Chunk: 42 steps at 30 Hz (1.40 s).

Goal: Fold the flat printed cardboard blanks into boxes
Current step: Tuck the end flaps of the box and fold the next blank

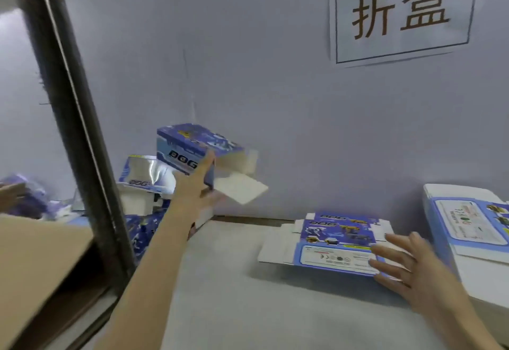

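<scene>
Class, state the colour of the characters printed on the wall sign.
Dark brown, on a white sign with a thin dark border; the head view shows it.

two bare forearms, left hand (197,184), right hand (407,269), sleeveless

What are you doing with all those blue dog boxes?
A person is folding printed cardboard into boxes. The left hand reaches out to a folded box with its end flaps open, over a pile of finished boxes at the left. The right hand, fingers spread, reaches toward a flat blank on the grey table. A stack of blanks waits at the right, under a paper sign.
</scene>
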{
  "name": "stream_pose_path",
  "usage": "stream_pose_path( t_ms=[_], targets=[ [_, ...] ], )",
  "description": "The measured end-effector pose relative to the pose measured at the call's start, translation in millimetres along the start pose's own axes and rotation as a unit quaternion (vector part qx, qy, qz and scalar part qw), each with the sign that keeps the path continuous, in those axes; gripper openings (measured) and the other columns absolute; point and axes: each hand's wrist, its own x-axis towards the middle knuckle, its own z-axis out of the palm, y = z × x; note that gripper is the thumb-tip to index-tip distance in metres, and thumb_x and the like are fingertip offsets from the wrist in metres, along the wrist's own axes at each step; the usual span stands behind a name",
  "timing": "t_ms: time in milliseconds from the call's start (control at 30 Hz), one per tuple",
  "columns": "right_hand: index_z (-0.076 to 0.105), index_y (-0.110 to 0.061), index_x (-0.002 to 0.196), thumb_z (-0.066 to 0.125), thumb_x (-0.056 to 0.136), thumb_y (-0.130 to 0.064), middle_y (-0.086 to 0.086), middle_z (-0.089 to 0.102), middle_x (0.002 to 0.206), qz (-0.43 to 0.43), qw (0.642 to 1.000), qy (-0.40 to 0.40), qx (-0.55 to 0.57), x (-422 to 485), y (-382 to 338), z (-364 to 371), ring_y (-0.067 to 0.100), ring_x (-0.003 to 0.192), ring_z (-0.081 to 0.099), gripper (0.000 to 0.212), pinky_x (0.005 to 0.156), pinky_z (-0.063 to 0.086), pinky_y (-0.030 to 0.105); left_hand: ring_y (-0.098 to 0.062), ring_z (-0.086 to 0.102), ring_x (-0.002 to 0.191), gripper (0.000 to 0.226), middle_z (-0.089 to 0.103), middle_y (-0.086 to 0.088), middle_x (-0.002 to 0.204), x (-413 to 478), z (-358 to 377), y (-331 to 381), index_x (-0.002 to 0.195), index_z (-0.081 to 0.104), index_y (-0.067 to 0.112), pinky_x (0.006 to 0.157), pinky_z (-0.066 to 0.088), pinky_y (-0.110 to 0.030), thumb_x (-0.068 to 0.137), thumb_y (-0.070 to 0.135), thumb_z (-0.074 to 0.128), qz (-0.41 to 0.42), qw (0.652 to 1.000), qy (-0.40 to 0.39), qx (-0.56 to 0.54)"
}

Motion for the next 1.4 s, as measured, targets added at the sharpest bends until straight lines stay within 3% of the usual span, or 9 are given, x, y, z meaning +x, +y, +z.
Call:
stream_pose_path(
  t_ms=[133,300,500,700,833,933,1167,1300,1400],
  targets=[
    [0.059,-0.007,0.108,0.041,0.103,-0.019,0.021,0.063,0.108,0.011,0.995,-0.025,-0.1,0,16,11,0.033,0.079,0.059,0.022,0.066,0.045,0.038,-0.024,0.046,0.128,0.069,0.038,-0.013,0.149,43,-23,7,0.151,0.018,0.018,0.092,0.051,-0.031,0.095,0.027,0.059,0.104,0.983,0.144,-0.044],
    [0.069,-0.012,0.103,0.061,0.094,-0.011,0.017,0.067,0.114,-0.12,0.925,-0.01,-0.361,17,37,16,0.031,0.093,0.06,0.013,0.087,0.047,0.042,-0.018,0.048,0.124,0.049,0.049,-0.003,0.136,19,17,-80,0.141,0.045,0.01,0.096,0.034,-0.014,0.093,0.008,0.058,0.187,0.943,-0.005,0.277],
    [0.02,-0.019,0.151,0.039,0.101,-0.029,0.001,0.021,0.159,-0.231,0.629,-0.07,-0.739,62,63,-4,0.015,0.145,0.023,0.055,0.112,0.024,0.025,-0.024,0.031,0.14,0.064,0.032,-0.006,0.154,-39,81,-195,0.148,0.035,0.017,0.113,0.028,-0.037,0.09,0.027,0.061,0.154,0.704,-0.342,0.604],
    [0.042,-0.017,0.146,0.053,0.098,-0.01,0.007,0.038,0.153,-0.296,0.641,-0.047,-0.706,66,72,-28,0.021,0.139,0.04,0.05,0.114,0.028,0.03,-0.025,0.014,0.148,0.057,0.016,-0.008,0.161,-59,99,-237,0.154,0.017,0.018,0.118,0.015,-0.035,0.102,0.012,0.041,0.246,0.593,-0.28,0.713],
    [0.079,-0.015,0.081,0.101,0.033,-0.019,0.003,0.076,0.076,-0.397,0.633,-0.026,-0.664,47,68,-29,0.017,0.062,0.072,0.054,0.051,0.057,0.025,-0.021,0.064,0.113,0.047,0.066,-0.011,0.123,-69,88,-225,0.124,0.065,0.011,0.095,0.049,-0.026,0.079,0.014,0.078,0.352,0.654,-0.256,0.618],
    [0.073,-0.021,0.062,0.101,0.03,-0.018,-0.007,0.069,0.059,-0.479,0.602,0.008,-0.64,37,52,-12,0.012,0.048,0.063,0.043,0.054,0.056,0.022,-0.01,0.069,0.057,0.029,0.074,0.008,0.07,-62,78,-201,0.074,0.079,0.024,0.05,0.05,-0.017,0.047,0.016,0.087,0.473,0.662,-0.205,0.544],
    [0.071,-0.007,0.113,0.083,0.073,-0.005,0.014,0.063,0.127,-0.585,0.603,0.068,-0.538,19,13,12,0.033,0.123,0.057,0.042,0.099,0.046,0.055,-0.011,0.063,0.103,0.028,0.067,0.015,0.118,-43,77,-129,0.121,0.063,0.044,0.077,0.048,-0.024,0.095,0.037,0.056,0.395,0.626,-0.281,0.611],
    [0.051,-0.004,0.134,0.051,0.091,-0.008,0.016,0.043,0.144,-0.629,0.65,0.142,-0.402,-1,-8,7,0.028,0.138,0.036,0.043,0.115,0.03,0.034,-0.023,0.062,0.06,0.015,0.068,0.002,0.071,-48,70,-89,0.107,0.067,0.016,0.054,0.043,-0.028,0.093,0.02,0.062,0.469,0.742,-0.043,0.477],
    [0.031,-0.023,0.145,0.054,0.097,-0.022,-0.008,0.033,0.148,-0.504,0.792,0.136,-0.316,-16,-19,8,0.005,0.137,0.03,0.054,0.112,0.029,0.019,-0.002,0.046,0.05,0.009,0.052,0.018,0.057,-71,81,-68,0.095,0.057,0.019,0.047,0.035,-0.009,0.096,0.027,0.055,0.409,0.875,-0.014,0.258]
  ],
)
